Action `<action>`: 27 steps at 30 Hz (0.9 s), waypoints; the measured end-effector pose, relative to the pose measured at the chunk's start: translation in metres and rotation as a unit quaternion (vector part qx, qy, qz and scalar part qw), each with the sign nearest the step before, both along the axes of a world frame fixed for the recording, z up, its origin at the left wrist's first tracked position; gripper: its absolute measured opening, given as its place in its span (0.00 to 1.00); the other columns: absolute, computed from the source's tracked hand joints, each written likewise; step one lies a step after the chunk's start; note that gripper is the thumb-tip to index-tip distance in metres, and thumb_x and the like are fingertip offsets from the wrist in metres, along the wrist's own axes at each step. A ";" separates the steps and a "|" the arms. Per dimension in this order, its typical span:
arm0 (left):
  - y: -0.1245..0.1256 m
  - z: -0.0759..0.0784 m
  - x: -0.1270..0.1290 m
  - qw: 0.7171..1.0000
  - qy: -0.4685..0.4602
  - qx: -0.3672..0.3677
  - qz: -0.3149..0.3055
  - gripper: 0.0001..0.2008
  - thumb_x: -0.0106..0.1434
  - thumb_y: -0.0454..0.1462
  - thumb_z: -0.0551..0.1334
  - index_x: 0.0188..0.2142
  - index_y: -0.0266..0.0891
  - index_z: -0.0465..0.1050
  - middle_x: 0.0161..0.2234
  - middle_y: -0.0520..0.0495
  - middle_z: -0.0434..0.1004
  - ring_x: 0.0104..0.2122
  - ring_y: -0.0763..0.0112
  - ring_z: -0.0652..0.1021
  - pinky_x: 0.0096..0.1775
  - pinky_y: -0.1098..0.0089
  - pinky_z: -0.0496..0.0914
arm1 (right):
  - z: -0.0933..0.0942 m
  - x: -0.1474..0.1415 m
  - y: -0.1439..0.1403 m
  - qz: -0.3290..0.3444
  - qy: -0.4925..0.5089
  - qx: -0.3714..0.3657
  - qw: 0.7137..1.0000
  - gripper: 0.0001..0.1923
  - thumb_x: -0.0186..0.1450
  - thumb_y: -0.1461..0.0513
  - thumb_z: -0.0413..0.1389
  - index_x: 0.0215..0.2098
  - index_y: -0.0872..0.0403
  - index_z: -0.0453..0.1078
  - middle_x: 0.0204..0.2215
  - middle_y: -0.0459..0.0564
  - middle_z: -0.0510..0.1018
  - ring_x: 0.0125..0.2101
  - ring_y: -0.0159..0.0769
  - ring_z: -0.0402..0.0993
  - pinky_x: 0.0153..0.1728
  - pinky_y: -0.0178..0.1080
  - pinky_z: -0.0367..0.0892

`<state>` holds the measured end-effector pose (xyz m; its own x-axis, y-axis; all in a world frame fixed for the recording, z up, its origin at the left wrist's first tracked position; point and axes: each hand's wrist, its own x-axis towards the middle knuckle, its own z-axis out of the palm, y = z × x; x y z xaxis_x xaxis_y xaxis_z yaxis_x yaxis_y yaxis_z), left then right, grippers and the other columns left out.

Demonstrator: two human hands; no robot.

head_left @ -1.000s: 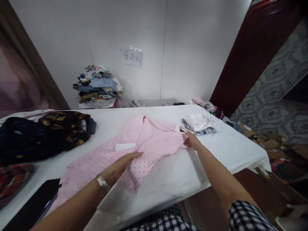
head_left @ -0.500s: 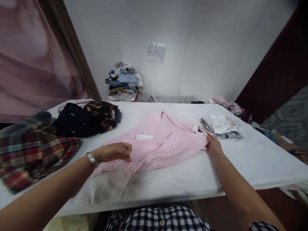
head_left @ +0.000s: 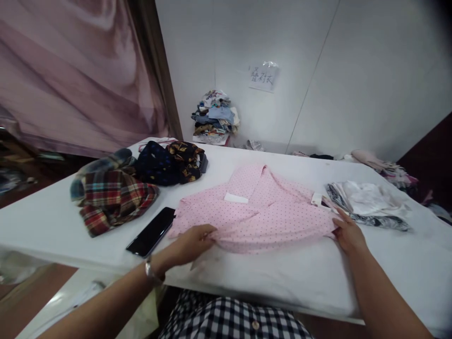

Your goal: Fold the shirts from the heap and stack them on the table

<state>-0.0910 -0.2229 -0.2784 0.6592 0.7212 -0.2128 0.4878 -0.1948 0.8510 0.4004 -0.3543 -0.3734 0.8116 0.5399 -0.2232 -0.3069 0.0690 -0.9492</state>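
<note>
A pink shirt [head_left: 278,214] with small dark dots lies spread on the white table [head_left: 275,270]. My left hand [head_left: 197,242], with a silver bracelet at the wrist, pinches the shirt's near edge on the left. At the shirt's right end, my right hand [head_left: 348,230] grips the collar area, close to a white label [head_left: 317,199]. Another white rectangular piece [head_left: 236,198] rests on the pink cloth. Fingertips of both hands are partly hidden by the fabric.
Left of the shirt lie a black phone [head_left: 151,231], a plaid shirt [head_left: 113,195] and dark patterned clothes [head_left: 165,162]. Folded white and patterned garments [head_left: 367,200] sit at the right. A tall clothes stack [head_left: 216,117] stands by the wall, below a handwritten sign [head_left: 263,76].
My left hand has come down onto the shirt's near edge and closed on it. My right hand keeps its hold. The view has turned left, bringing the phone into sight.
</note>
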 end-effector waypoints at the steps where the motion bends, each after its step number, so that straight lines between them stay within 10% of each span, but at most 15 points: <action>1: 0.011 0.007 0.000 0.999 -0.010 -0.041 0.007 0.06 0.55 0.40 0.62 0.30 0.41 0.73 0.29 0.50 0.76 0.30 0.66 0.74 0.35 0.65 0.68 | 0.000 -0.001 0.000 0.004 -0.002 0.013 1.000 0.32 0.50 0.72 0.60 0.52 0.45 0.73 0.34 0.48 0.80 0.26 0.33 0.76 0.23 0.33 0.74; 5: 0.072 0.029 0.004 0.986 -0.049 -0.149 0.062 0.18 0.51 0.46 0.66 0.39 0.40 0.71 0.28 0.52 0.75 0.26 0.71 0.72 0.29 0.70 0.65 | 0.000 -0.001 -0.004 -0.001 0.006 0.057 0.998 0.33 0.49 0.71 0.61 0.52 0.45 0.72 0.36 0.46 0.81 0.29 0.34 0.78 0.27 0.35 0.77; 10: 0.119 0.004 -0.002 0.982 0.114 -0.070 0.135 0.13 0.46 0.43 0.66 0.30 0.38 0.73 0.26 0.48 0.76 0.29 0.64 0.75 0.29 0.69 0.65 | 0.003 -0.002 -0.006 0.001 0.028 0.033 0.999 0.34 0.48 0.72 0.61 0.52 0.47 0.70 0.27 0.42 0.78 0.23 0.30 0.75 0.24 0.32 0.75; 22: 0.118 -0.030 -0.044 0.926 0.263 0.211 0.168 0.29 0.61 0.43 0.51 0.58 0.31 0.64 0.45 0.39 0.78 0.42 0.55 0.79 0.43 0.64 0.71 | 0.016 -0.014 0.003 -0.075 0.014 -0.025 0.997 0.34 0.50 0.71 0.59 0.55 0.52 0.67 0.20 0.39 0.73 0.18 0.28 0.71 0.22 0.33 0.75; 27: 0.103 -0.057 -0.039 0.886 0.198 0.403 0.113 0.27 0.59 0.49 0.51 0.53 0.38 0.67 0.54 0.36 0.75 0.55 0.49 0.73 0.59 0.54 0.63 | 0.020 0.008 -0.017 -0.079 -0.119 -0.158 0.977 0.29 0.53 0.66 0.60 0.54 0.58 0.69 0.20 0.43 0.74 0.20 0.34 0.73 0.23 0.37 0.73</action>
<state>-0.1300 -0.1197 -0.3357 0.4666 0.8483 0.2501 0.8213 -0.5206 0.2335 0.4089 -0.3709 -0.3531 0.9283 0.3390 -0.1528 -0.0836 -0.2100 -0.9741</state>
